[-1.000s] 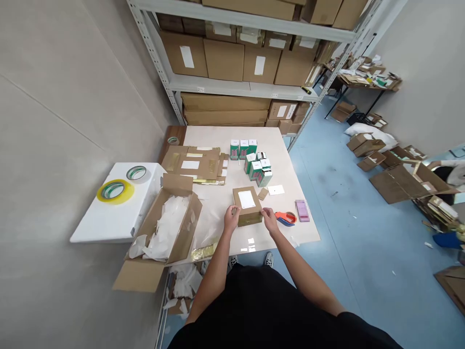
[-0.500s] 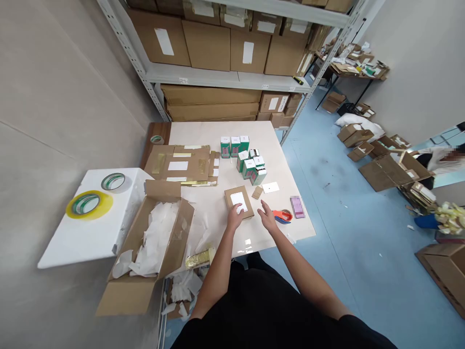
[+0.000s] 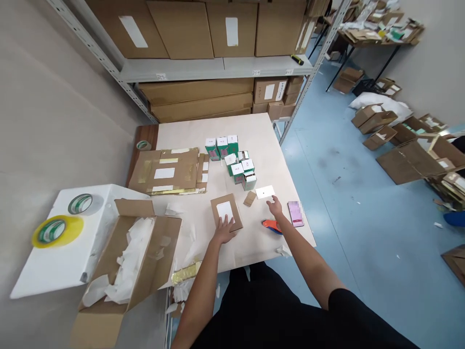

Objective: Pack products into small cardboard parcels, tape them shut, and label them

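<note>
A small cardboard box (image 3: 217, 202) with a white label (image 3: 225, 210) lies on the table. My left hand (image 3: 224, 231) rests on its near edge, fingers spread over the label's lower end. My right hand (image 3: 275, 207) is stretched out at the near edge of a white card (image 3: 265, 192); whether it touches the card I cannot tell. Beside the card lies a small brown cardboard piece (image 3: 249, 198). Below my right hand and partly under my forearm is an orange and blue tool (image 3: 271, 225), its kind unclear. A phone (image 3: 295, 214) with a pinkish screen lies to the right.
Several green and white boxes (image 3: 237, 173) stand on the table's far half. Flattened cardboard (image 3: 165, 172) lies left. An open carton (image 3: 167, 242) with white paper and a white foam block (image 3: 98, 218) bearing tape rolls stand at the left. Shelving (image 3: 203, 68) rises behind.
My right hand has moved forward to the white card. My left hand has flattened onto the cardboard box. The whole view has shifted as my head moved.
</note>
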A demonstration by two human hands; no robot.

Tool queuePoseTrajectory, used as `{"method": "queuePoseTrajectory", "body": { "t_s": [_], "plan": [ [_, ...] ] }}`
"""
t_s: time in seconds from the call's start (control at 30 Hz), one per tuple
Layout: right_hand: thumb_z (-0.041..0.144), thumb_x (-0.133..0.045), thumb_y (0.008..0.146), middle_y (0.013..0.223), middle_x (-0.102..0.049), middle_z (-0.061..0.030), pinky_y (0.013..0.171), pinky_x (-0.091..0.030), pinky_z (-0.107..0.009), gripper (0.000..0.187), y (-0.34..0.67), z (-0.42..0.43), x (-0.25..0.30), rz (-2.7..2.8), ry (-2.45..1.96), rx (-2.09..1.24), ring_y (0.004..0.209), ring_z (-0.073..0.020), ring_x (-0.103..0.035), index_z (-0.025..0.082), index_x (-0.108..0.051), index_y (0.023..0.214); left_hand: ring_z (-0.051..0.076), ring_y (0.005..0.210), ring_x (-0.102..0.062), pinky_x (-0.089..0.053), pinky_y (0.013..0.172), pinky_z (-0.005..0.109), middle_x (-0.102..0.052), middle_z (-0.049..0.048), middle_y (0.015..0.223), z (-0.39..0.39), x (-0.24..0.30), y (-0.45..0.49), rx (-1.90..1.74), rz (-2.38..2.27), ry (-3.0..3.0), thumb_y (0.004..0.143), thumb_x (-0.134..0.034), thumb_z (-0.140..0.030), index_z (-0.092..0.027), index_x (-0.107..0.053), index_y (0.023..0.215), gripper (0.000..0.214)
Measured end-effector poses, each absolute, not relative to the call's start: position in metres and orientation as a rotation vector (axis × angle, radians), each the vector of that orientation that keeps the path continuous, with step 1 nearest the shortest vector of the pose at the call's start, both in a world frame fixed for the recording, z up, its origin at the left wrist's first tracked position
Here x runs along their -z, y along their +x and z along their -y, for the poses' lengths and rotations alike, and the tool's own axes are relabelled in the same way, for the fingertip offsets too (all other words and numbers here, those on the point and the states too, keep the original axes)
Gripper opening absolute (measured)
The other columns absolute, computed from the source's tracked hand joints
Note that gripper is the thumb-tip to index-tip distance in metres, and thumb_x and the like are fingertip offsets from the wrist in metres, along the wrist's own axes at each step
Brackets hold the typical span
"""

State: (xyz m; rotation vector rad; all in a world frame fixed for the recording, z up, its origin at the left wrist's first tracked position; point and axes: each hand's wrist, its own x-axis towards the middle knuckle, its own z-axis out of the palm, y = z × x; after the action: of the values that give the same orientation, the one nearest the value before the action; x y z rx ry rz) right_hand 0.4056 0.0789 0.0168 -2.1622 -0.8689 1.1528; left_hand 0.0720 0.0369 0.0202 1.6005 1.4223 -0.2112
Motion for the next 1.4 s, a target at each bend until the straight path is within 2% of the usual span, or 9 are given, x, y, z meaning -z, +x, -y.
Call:
{"method": "queuePoseTrajectory", "body": {
  "t_s": [0.17,0.43,0.63,0.77,0.9,0.97,1.07,1.23,1.4],
  "plan": [
    [0.040,-0.067,0.085,0.139,-0.064,-0.0194,0.092,-0.052,-0.034,0.062,0.452,-0.127,0.026,0.881,-2.325,-1.117,0.118,-0.0301,-0.067,0.015,-0.058,0.141,0.043,0.156,0.022,-0.008,0.127,0.061,0.006,0.0059,0.176,-0.042,-0.026,0.069,0.382,-1.393,1.547,0.083,-0.061,-0.070,-0.026,-0.024,0.168,0.103],
    [0.041,-0.083,0.072,0.133,-0.059,-0.0225,0.097,-0.048,-0.044,0.057,0.460,-0.166,0.077,0.998,-2.468,-0.972,0.126,-0.0380,-0.054,0.018,-0.062,0.120,0.041,0.156,0.024,-0.011,0.127,0.058,0.006,0.0051,0.176,-0.043,-0.034,0.065,0.459,-1.388,1.524,0.087,-0.056,-0.071,-0.028,-0.019,0.169,0.099],
    [0.032,-0.086,0.065,0.125,-0.061,-0.0226,0.094,-0.050,-0.046,0.049,0.457,-0.177,0.084,0.976,-2.490,-1.002,0.123,-0.0392,-0.055,0.019,-0.061,0.105,0.040,0.156,0.024,-0.009,0.127,0.057,0.007,0.0058,0.176,-0.041,-0.039,0.067,0.461,-1.412,1.524,0.088,-0.054,-0.075,-0.028,-0.018,0.169,0.100],
    [0.022,-0.077,0.071,0.104,-0.067,-0.0117,0.081,-0.048,-0.037,0.033,0.456,-0.175,0.073,1.044,-2.444,-1.094,0.100,-0.0302,-0.064,0.022,-0.058,0.097,0.041,0.155,0.025,-0.006,0.127,0.057,0.009,0.0072,0.175,-0.040,-0.042,0.070,0.490,-1.415,1.539,0.090,-0.052,-0.075,-0.026,-0.017,0.169,0.100],
    [0.019,-0.071,0.073,0.079,-0.062,0.0006,0.065,-0.038,-0.030,0.023,0.452,-0.170,0.046,1.043,-2.285,-1.144,0.072,-0.0200,-0.057,0.025,-0.053,0.085,0.040,0.156,0.024,-0.008,0.127,0.057,0.009,0.0065,0.175,-0.042,-0.043,0.070,0.451,-1.423,1.524,0.089,-0.053,-0.075,-0.027,-0.018,0.169,0.099],
    [0.022,-0.067,0.077,0.074,-0.058,0.0027,0.064,-0.035,-0.029,0.016,0.451,-0.167,0.030,1.132,-2.193,-1.045,0.067,-0.0183,-0.051,0.026,-0.051,0.081,0.040,0.157,0.022,-0.009,0.128,0.057,0.005,0.0058,0.176,-0.044,-0.044,0.069,0.428,-1.423,1.500,0.087,-0.055,-0.076,-0.029,-0.021,0.168,0.099],
    [0.021,-0.056,0.084,0.078,-0.059,0.0013,0.068,-0.034,-0.028,0.008,0.454,-0.157,0.011,1.288,-2.119,-0.827,0.072,-0.0189,-0.050,0.026,-0.051,0.081,0.040,0.157,0.021,-0.009,0.128,0.057,0.006,0.0060,0.175,-0.046,-0.045,0.068,0.417,-1.412,1.483,0.085,-0.057,-0.077,-0.029,-0.025,0.167,0.101],
    [0.014,-0.054,0.080,0.074,-0.056,0.0007,0.066,-0.031,-0.028,0.015,0.464,-0.130,0.005,1.401,-2.215,-0.882,0.069,-0.0184,-0.045,0.025,-0.046,0.073,0.041,0.157,0.020,-0.007,0.127,0.060,0.003,0.0077,0.175,-0.049,-0.047,0.069,0.376,-1.399,1.478,0.081,-0.057,-0.081,-0.028,-0.028,0.166,0.105],
    [0.031,-0.066,0.082,0.066,-0.047,0.0063,0.062,-0.035,-0.027,0.028,0.463,-0.125,0.005,1.031,-2.136,-0.905,0.062,-0.0158,-0.045,0.026,-0.040,0.072,0.041,0.156,0.022,-0.003,0.128,0.059,0.006,0.0073,0.175,-0.054,-0.051,0.069,0.402,-1.383,1.485,0.076,-0.058,-0.086,-0.026,-0.028,0.167,0.112]
  ]
}}
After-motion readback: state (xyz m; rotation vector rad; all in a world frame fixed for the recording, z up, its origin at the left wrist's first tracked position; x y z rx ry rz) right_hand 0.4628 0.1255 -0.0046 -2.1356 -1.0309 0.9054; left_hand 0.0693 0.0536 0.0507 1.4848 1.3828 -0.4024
